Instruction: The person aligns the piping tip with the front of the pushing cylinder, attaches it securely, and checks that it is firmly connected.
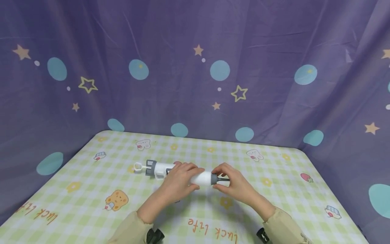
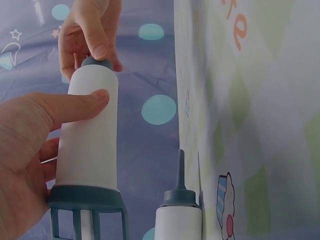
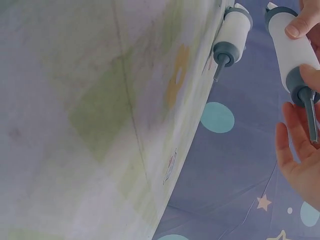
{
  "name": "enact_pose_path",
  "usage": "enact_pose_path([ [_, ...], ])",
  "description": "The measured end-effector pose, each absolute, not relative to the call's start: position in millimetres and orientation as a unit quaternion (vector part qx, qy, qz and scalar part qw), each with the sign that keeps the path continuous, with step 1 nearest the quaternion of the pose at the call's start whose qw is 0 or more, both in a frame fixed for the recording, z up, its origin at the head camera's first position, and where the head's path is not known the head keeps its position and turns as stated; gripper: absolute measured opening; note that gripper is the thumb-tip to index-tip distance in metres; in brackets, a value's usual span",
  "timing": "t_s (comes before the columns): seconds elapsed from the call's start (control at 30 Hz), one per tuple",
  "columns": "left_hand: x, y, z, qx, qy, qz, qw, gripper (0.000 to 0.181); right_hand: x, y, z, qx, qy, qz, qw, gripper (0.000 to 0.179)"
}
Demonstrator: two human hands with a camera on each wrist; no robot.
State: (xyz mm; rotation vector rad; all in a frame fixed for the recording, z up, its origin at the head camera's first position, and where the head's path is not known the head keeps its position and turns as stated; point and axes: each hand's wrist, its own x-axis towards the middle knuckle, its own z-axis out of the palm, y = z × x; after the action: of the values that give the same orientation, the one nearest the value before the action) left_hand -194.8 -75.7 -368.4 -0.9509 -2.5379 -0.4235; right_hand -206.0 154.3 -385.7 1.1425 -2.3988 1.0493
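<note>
A white plastic syringe-like tube (image 1: 202, 178) with a grey nozzle cap (image 1: 214, 179) is held just above the checked tablecloth. My left hand (image 1: 178, 178) grips its white barrel (image 2: 87, 135), thumb across the front. My right hand (image 1: 234, 183) pinches the grey cap (image 2: 95, 62) with thumb and fingertips; the thin nozzle (image 3: 311, 115) points into its palm (image 3: 300, 160). A second tube of the same kind (image 1: 158, 168) lies on the table just behind my left hand, with a grey frame and a white ring (image 1: 138, 166) at its left end. It also shows in the wrist views (image 2: 178, 220) (image 3: 235, 30).
The table (image 1: 91, 203) carries a green-and-yellow checked cloth with cartoon prints and orange lettering. A purple curtain (image 1: 195, 67) with stars and blue dots closes in the back and both sides.
</note>
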Motion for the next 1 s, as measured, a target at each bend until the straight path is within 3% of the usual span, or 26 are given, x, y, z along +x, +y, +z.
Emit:
enact_pose_path([
  [0.43,-195,-75,-375,-0.328,-0.903,-0.169,0.219,0.051,-205,148,-384,0.376,-0.850,0.345,0.132,0.027],
  [0.73,-195,-70,-379,-0.322,-0.905,-0.162,0.224,0.050,-202,150,-384,0.352,-0.859,0.362,0.086,0.024],
  [1.0,-196,-67,-386,-0.333,-0.914,-0.145,0.183,0.048,-201,154,-387,0.314,-0.880,0.357,0.019,0.027],
])
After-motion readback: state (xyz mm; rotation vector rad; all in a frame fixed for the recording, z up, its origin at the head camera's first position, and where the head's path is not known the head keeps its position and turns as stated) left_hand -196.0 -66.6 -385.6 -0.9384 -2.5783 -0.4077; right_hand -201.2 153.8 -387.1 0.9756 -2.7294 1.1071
